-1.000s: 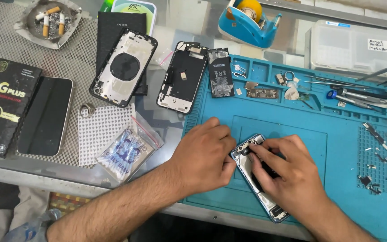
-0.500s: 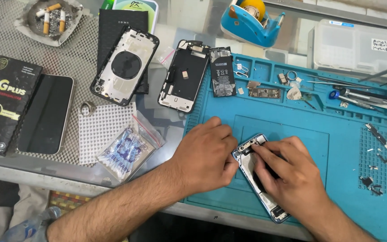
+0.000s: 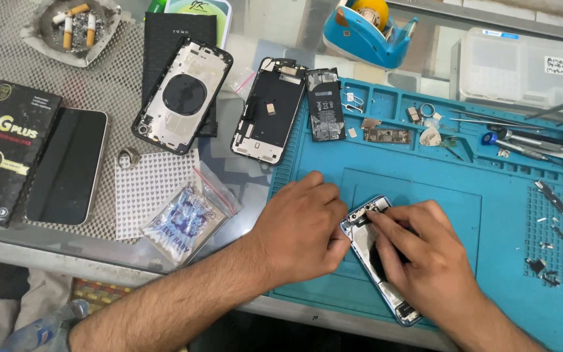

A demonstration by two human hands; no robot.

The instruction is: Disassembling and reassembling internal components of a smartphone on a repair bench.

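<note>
Little has shifted: our left hand point(image 3: 301, 228) steadies the blue phone frame point(image 3: 378, 261) lower centre while right hand point(image 3: 425, 257) fingers pinch its top edge.

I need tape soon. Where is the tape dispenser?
In the head view, the blue tape dispenser stands at the top of the desk, just beyond the blue mat, left of the clear plastic box.

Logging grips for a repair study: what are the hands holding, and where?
The blue phone frame on the mat: left hand steadies its left edge; right hand presses near its top.
</note>
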